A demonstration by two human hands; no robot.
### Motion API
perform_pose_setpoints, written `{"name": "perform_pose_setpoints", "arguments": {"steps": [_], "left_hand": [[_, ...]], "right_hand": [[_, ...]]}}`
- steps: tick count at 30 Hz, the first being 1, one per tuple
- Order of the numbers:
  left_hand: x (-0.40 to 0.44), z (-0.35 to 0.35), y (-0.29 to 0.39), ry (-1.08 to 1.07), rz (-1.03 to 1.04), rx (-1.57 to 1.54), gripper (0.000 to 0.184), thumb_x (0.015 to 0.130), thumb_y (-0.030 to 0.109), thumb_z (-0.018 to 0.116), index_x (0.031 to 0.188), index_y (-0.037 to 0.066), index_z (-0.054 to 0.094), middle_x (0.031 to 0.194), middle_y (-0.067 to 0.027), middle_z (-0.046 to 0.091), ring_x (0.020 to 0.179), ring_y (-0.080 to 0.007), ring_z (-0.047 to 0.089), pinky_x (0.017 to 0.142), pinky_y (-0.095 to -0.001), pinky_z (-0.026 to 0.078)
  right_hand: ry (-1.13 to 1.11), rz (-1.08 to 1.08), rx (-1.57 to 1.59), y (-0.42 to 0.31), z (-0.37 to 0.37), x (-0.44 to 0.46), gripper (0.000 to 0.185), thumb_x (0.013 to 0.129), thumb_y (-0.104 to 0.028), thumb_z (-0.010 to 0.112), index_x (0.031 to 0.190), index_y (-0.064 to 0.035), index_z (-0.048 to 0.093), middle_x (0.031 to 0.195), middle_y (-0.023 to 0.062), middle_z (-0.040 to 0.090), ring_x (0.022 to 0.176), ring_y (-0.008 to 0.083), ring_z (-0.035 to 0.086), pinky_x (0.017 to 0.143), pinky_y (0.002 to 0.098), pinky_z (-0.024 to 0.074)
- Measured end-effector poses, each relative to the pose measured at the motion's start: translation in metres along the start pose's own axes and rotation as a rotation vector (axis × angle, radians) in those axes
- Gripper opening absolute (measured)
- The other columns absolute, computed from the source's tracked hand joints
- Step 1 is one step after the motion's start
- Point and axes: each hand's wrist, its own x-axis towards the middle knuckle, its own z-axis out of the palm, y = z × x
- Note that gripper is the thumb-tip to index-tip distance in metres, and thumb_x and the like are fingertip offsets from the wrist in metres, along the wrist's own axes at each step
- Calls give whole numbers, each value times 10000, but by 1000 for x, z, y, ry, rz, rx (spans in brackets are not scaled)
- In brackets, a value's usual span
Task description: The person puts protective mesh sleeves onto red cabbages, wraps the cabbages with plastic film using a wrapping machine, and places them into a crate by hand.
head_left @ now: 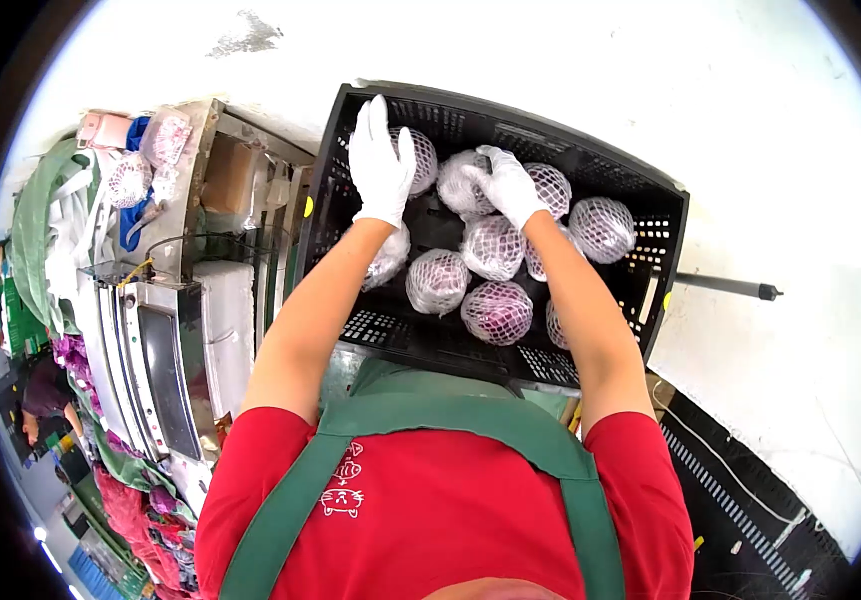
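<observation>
Several round purple heads, which look like red cabbages, lie in a black plastic crate (380, 345), each in clear wrap and white foam netting. My left hand (380, 170), in a white glove, is at the crate's upper left. Its fingers are stretched out, and its thumb side rests against a netted red cabbage (422, 160). Also gloved in white, my right hand (512, 188) has its fingers and thumb on the right side of another red cabbage (458, 190). Near my right wrist are a red cabbage (493, 247) and another red cabbage (550, 187).
A white surface (750, 120) surrounds the crate's far side. On the left stand a metal machine with a dark panel (168, 370) and a wrapped, netted head (129, 180). A dark rod (730, 285) sticks out at the right. Another person (45, 400) is in the left background.
</observation>
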Motion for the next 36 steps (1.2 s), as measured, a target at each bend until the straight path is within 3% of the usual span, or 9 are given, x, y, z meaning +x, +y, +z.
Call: {"name": "perform_pose_setpoints", "arguments": {"steps": [6,13,16,20,26,28,32,34,36], "left_hand": [[-60,-10,-2,-539,249,-35,416,875,278,646,1252,114,590,1286,-163,570,1317,-369,432,1078,-559,328],[-135,-36,35,-930,248,-231,447,832,340,675,1173,73,566,1026,-152,641,991,-342,613,848,-441,494],[-140,-32,29,-1069,60,-325,519,850,369,654,1249,68,513,1080,-180,637,1021,-366,604,884,-460,482],[-145,-52,4,-1156,371,-66,751,880,484,612,1422,13,393,1335,-263,505,1216,-401,513,1021,-447,427],[-145,-54,3,-1200,192,-119,642,875,487,626,1360,82,515,1357,-242,505,1235,-385,513,1040,-432,418],[-119,-66,7,-994,168,-349,351,867,264,684,1157,69,647,1228,-156,617,1131,-319,589,984,-417,456],[-47,-147,11,-387,258,-103,335,861,93,682,1190,60,635,1181,-145,633,1099,-314,601,962,-392,468],[-48,-157,-27,-244,-4,69,419,884,114,681,1277,30,562,1260,-148,596,1168,-269,566,1027,-368,420],[-64,-134,-94,-434,-423,-258,534,903,143,684,1366,2,458,1352,-151,535,1238,-229,507,1082,-353,358]], "right_hand": [[70,151,285,4,-96,-105,342,922,-286,598,1156,-46,664,1149,180,665,1082,315,623,954,371,474],[119,394,40,66,-141,-216,246,910,-223,625,988,0,691,955,188,685,910,338,651,821,396,504],[-132,305,-70,78,-120,-214,412,928,-376,575,1082,-6,668,1039,212,677,1022,377,626,896,424,482],[-422,763,10,87,-93,-228,757,921,-572,510,1374,32,462,1318,251,564,1255,359,528,1045,373,408],[-368,712,6,79,-78,-255,783,903,-545,526,1412,39,408,1377,280,498,1287,384,491,1084,397,376],[-444,683,-173,60,-102,-248,718,903,-487,562,1410,4,430,1301,242,573,1246,378,528,1041,410,424],[351,22,-56,24,-176,-258,452,901,-201,644,1319,-53,560,1233,170,627,1093,372,601,974,426,467],[559,177,-446,27,-207,-260,416,893,-178,654,1278,-41,577,1192,170,637,1029,335,622,955,407,474],[457,596,149,83,-195,-269,466,922,-264,650,1313,-37,538,1215,167,629,1113,258,589,1005,370,435]]}}
